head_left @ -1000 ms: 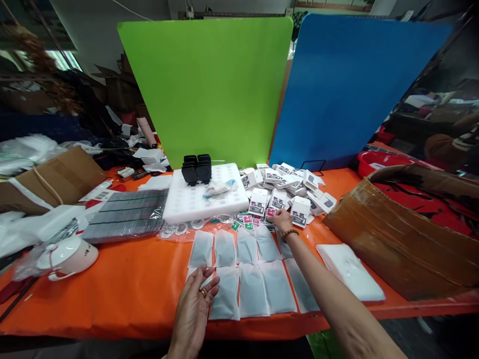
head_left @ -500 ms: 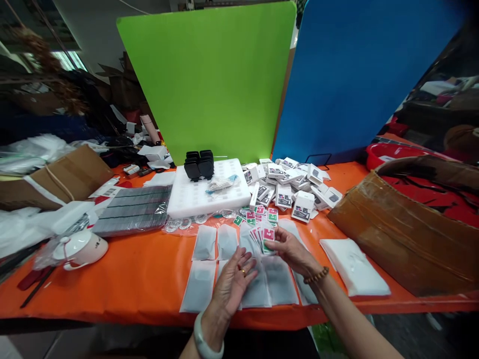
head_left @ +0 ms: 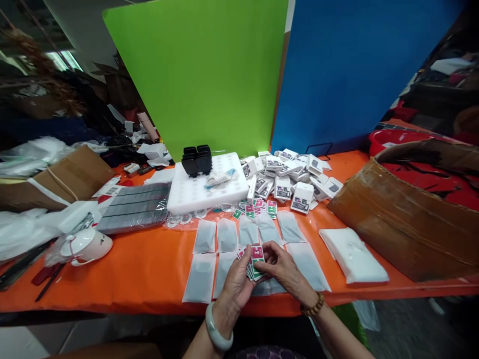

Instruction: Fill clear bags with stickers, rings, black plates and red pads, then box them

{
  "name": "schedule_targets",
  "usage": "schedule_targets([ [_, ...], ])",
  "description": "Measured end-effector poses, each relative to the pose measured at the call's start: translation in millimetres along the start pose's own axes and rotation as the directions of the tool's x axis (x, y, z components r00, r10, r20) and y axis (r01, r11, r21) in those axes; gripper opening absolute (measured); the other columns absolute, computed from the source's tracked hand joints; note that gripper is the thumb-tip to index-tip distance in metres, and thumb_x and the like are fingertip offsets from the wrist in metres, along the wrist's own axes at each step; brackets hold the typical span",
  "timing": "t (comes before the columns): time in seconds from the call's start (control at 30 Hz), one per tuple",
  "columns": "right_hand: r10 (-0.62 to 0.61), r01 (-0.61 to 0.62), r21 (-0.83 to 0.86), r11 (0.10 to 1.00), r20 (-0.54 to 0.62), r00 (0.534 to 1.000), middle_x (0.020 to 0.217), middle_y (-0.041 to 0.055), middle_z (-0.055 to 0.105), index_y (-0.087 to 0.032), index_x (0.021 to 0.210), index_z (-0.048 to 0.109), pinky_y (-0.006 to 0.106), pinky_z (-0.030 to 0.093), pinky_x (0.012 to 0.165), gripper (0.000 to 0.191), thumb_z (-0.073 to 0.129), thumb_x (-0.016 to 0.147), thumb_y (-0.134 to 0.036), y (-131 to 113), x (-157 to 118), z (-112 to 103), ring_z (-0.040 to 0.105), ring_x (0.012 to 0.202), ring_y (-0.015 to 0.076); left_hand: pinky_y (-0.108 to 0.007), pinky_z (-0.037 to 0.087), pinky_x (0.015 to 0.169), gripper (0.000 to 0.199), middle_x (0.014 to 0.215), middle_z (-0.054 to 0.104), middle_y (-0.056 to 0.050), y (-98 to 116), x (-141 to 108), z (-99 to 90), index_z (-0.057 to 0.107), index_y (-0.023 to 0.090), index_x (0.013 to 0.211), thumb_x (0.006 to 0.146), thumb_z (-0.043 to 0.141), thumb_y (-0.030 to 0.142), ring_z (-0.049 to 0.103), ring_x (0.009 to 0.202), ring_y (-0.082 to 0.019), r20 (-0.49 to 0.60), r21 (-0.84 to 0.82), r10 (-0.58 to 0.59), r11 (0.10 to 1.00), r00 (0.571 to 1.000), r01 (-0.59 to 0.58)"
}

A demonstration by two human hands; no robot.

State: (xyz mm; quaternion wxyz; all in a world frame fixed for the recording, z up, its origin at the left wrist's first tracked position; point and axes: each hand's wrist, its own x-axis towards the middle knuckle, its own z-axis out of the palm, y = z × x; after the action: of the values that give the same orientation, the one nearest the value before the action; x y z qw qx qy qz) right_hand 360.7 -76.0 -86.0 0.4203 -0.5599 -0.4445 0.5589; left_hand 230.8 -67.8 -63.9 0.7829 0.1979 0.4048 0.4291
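A stack of pink-and-green cards [head_left: 257, 259] is between my two hands, over the lower row of pouches. My left hand [head_left: 238, 279] is closed round the stack's left side, thumb on top. The fingers of my right hand [head_left: 282, 269] pinch the cards from the right. Frosted pouches [head_left: 199, 279] with grey-blue contents lie in two rows on the orange table; my hands partly cover the lower row. Loose cards of the same colours [head_left: 272, 207] lie just behind the upper row, in front of the small white boxes [head_left: 302, 198].
Black square items [head_left: 197, 162] stand on a white foam block [head_left: 209, 197]. To the left are a wrapped grey stack [head_left: 134, 207] and a white lidded pot [head_left: 88, 245]. A white packet [head_left: 354, 256] and large cardboard box [head_left: 407, 229] lie right.
My right hand has brought the cards down to my left hand, which was open and has closed on them. The cards are now gathered closer together. The view has shifted slightly.
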Motion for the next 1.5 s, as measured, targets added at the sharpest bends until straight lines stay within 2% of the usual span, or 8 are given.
schedule_targets([
  [0.2, -0.031, 0.036, 0.083, 0.996, -0.057, 0.998, 0.066, -0.0039, 0.05, -0.018, 0.081, 0.059, 0.024, 0.04, 0.056, 0.03, 0.074, 0.063, -0.037, 0.5, 1.1, -12.6, 0.045, 0.059, 0.0113, -0.036, 0.054, 0.079, 0.028, 0.106, 0.07, -0.012, 2.5, -6.2, 4.5, 0.071, 0.017, 0.095, 0.07, 0.077, 0.027, 0.064, 0.099, -0.029, 0.105, 0.022, -0.104, 0.995, 0.989, 0.102],
  [0.53, 0.018, -0.018, 0.175, 0.984, 0.0, 1.0, 0.055, -0.0051, 0.045, -0.017, 0.066, 0.052, 0.023, 0.027, 0.049, 0.034, 0.07, 0.069, -0.046, -2.1, -3.8, -36.9, 0.037, 0.05, 0.0081, -0.029, 0.056, 0.055, 0.043, 0.093, 0.071, -0.014, -4.9, -1.1, 5.1, 0.066, 0.01, 0.1, 0.065, 0.08, 0.029, 0.069, 0.073, -0.026, -0.023, 0.155, -0.086, 0.984, 0.996, 0.089],
  [0.67, 0.003, 0.007, 0.076, 0.997, -0.129, 0.992, 0.052, -0.0063, 0.045, -0.018, 0.069, 0.052, 0.022, 0.024, 0.046, 0.032, 0.068, 0.07, -0.046, 3.4, 11.8, -67.0, 0.037, 0.045, 0.0075, -0.034, 0.059, 0.066, 0.035, 0.089, 0.072, -0.014, -4.6, -3.8, 7.5, 0.067, 0.01, 0.094, 0.066, 0.08, 0.026, 0.07, 0.078, -0.027, -0.077, 0.128, -0.123, 0.983, 0.989, 0.132],
  [0.9, -0.109, 0.027, -0.233, 0.972, -0.345, 0.932, 0.052, -0.0058, 0.049, -0.02, 0.075, 0.051, 0.024, 0.035, 0.045, 0.023, 0.062, 0.067, -0.038, 2.9, 53.8, -112.9, 0.044, 0.043, 0.0111, -0.046, 0.055, 0.086, 0.022, 0.102, 0.07, -0.02, 1.6, -11.0, 10.8, 0.067, 0.008, 0.088, 0.073, 0.074, 0.022, 0.067, 0.097, -0.034, 0.006, -0.026, -0.228, 0.973, 0.974, 0.228],
  [1.2, -0.252, -0.042, -0.6, 0.799, -0.398, 0.882, 0.063, 0.0002, 0.054, -0.02, 0.073, 0.05, 0.028, 0.036, 0.061, 0.006, 0.055, 0.07, -0.023, 14.3, 72.6, -108.2, 0.05, 0.062, 0.0171, -0.04, 0.058, 0.077, 0.033, 0.099, 0.069, -0.013, -2.9, -5.4, 6.4, 0.067, 0.013, 0.091, 0.063, 0.083, 0.02, 0.066, 0.093, -0.029, -0.093, 0.021, -0.159, 0.987, 0.983, 0.162],
  [1.37, -0.355, -0.055, -0.733, 0.678, -0.392, 0.849, 0.08, 0.0064, 0.057, -0.017, 0.086, 0.053, 0.033, 0.039, 0.07, 0.015, 0.052, 0.074, -0.026, 13.2, 65.1, -103.7, 0.052, 0.074, 0.0206, -0.031, 0.058, 0.064, 0.03, 0.089, 0.069, -0.008, -2.5, -5.2, 4.8, 0.069, 0.013, 0.083, 0.058, 0.085, 0.02, 0.065, 0.078, -0.022, -0.139, 0.044, -0.101, 0.993, 0.985, 0.108],
  [1.43, -0.395, -0.012, -0.71, 0.704, -0.406, 0.824, 0.083, 0.0076, 0.057, -0.017, 0.089, 0.054, 0.034, 0.04, 0.071, 0.018, 0.052, 0.076, -0.03, 6.0, 56.7, -96.3, 0.051, 0.075, 0.021, -0.029, 0.057, 0.059, 0.031, 0.084, 0.068, -0.008, -1.8, -5.6, 5.6, 0.07, 0.011, 0.08, 0.055, 0.086, 0.02, 0.064, 0.072, -0.019, -0.158, 0.055, -0.089, 0.994, 0.983, 0.099],
  [1.5, -0.365, 0.068, -0.604, 0.794, -0.384, 0.848, 0.083, 0.0067, 0.057, -0.018, 0.085, 0.055, 0.032, 0.041, 0.067, 0.019, 0.053, 0.079, -0.036, -5.2, 44.2, -82.8, 0.051, 0.072, 0.0192, -0.028, 0.056, 0.056, 0.034, 0.08, 0.068, -0.007, -0.9, -5.4, 6.7, 0.07, 0.011, 0.08, 0.052, 0.087, 0.02, 0.063, 0.068, -0.018, -0.159, 0.064, -0.071, 0.995, 0.985, 0.083],
])
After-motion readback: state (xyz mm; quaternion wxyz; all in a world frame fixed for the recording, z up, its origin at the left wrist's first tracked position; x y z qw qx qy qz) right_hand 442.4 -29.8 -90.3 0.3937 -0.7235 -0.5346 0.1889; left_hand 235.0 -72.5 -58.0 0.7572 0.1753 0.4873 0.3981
